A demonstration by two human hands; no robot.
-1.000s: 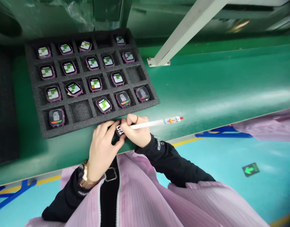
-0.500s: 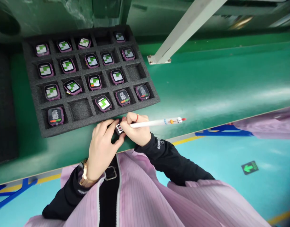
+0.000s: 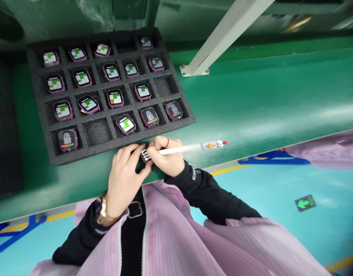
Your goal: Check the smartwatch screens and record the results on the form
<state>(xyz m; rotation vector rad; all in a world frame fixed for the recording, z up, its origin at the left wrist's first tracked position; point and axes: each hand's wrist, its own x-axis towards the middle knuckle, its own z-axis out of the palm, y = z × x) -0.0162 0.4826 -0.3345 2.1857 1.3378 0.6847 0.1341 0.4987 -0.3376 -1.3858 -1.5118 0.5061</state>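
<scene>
My left hand (image 3: 125, 176) is closed around a small dark watch (image 3: 145, 155) with a lit screen, held just in front of the black foam tray (image 3: 103, 147). My right hand (image 3: 167, 157) grips a white stylus pen (image 3: 193, 147) and also pinches the watch from the right; the pen's tip rests at the watch screen. The tray's cells hold several purple-rimmed watches (image 3: 126, 124) with lit screens, and a few cells are bare foam. Most of the held watch is hidden by my fingers.
A green conveyor belt (image 3: 265, 99) carries the tray. A white slanted metal strut (image 3: 222, 34) is bolted to the belt frame behind. Dark foam (image 3: 4, 126) lies at the left. A pink sleeve (image 3: 332, 149) of another person shows at the right edge.
Both hands stay on the watch and pen with only tiny shifts; the view has drifted slightly so the tray sits a little higher.
</scene>
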